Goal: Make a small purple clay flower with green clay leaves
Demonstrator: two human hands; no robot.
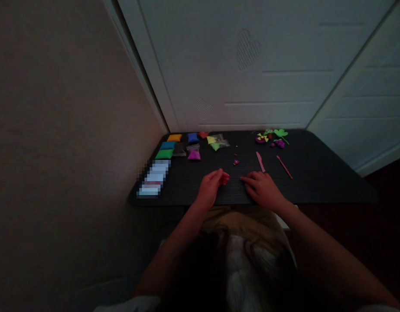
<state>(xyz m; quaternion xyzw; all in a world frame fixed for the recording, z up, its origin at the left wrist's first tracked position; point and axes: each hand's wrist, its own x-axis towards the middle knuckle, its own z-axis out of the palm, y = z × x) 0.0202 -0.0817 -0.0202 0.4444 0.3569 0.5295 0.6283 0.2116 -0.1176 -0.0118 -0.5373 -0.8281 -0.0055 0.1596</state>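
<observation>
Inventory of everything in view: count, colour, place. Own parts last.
Table: 1, black, centre
Packets: about nine, mixed colours, back left
Pixelated patch: 1, pale, table's left end
Small piece: 1, mostly purple, mid-table
Speck: 1, red, just beyond small piece
Knife-shaped tool: 1, pink, right of small piece
Rod: 1, pink, right of that tool
Round piece: 1, purple and yellow, back right
Clover shape: 1, green, back right
Lumpy piece: 1, purple, by clover shape
Panelling: several sections, whitish, behind table
Wall: 1, brownish, left
Left hand: 1, bare, near side
Right hand: 1, bare, near side
</observation>
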